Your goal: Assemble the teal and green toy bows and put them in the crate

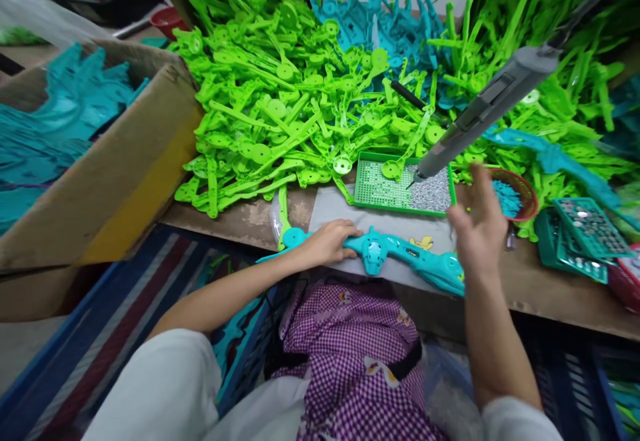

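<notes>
1. The teal part point(400, 254) is a long, gently curved piece of moulded plastic. It lies flat and crosswise on the grey mat point(330, 204) at your edge of the table. It has a round hub with small holes near its middle and a round disc at its left end. Your left hand point(327, 241) lies over its left half, fingers curled on it.
2. The electric screwdriver point(480, 111) is grey and slim. It hangs tilted, with its body rising to the upper right. Its thin bit points down-left, just over the silvery screws in the green tray point(358, 181). Your right hand point(477, 227) is spread open just below its barrel, not gripping it.
</notes>
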Demonstrator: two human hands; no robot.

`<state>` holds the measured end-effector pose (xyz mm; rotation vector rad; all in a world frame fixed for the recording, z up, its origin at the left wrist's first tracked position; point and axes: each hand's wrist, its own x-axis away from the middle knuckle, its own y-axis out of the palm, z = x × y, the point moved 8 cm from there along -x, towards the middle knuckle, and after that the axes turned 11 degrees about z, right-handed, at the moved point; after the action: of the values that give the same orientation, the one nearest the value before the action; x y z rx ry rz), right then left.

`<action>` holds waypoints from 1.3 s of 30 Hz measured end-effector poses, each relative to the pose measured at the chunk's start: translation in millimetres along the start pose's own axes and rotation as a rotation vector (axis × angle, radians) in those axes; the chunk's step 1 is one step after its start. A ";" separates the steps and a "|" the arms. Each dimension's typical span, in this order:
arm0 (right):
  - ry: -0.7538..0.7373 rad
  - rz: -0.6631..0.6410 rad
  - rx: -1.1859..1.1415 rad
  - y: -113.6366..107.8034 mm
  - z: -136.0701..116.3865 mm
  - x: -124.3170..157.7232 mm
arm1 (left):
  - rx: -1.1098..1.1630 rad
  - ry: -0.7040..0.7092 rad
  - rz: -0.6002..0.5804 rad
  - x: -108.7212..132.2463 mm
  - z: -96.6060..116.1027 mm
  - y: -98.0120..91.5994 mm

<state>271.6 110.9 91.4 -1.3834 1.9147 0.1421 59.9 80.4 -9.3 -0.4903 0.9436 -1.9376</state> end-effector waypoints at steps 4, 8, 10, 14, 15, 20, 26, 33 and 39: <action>0.105 0.045 -0.301 34.9 6.2 -77.0 | 0.005 -0.034 0.017 0.9 -2.0 -1.6; 0.229 0.082 -0.330 55.6 31.9 -88.3 | 0.013 -0.039 0.018 1.5 -4.9 0.2; 0.292 0.131 -0.355 57.4 43.0 -79.0 | 0.019 -0.041 0.025 1.4 -6.0 0.5; 0.371 0.210 -0.369 53.4 52.2 -63.4 | 0.031 -0.064 0.020 1.2 -6.8 0.4; 0.367 0.239 -0.348 49.4 51.6 -61.8 | 0.033 -0.068 0.018 1.1 -6.6 0.1; 0.333 0.212 -0.347 40.4 42.3 -61.2 | 0.030 -0.095 0.001 1.2 -7.6 -0.5; 0.399 0.150 -0.473 52.1 52.7 -53.5 | 0.047 -0.088 0.008 3.0 -9.9 1.9; 0.420 0.175 -0.658 59.8 60.3 -39.1 | 0.033 -0.113 0.015 5.0 -11.1 0.6; 0.487 0.149 -0.674 71.1 67.8 -35.0 | 0.082 -0.123 0.009 3.9 -13.2 1.6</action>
<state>249.8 200.2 42.1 -1.8252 2.5146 0.6187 50.1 82.1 -19.0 -0.5501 0.7835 -1.9071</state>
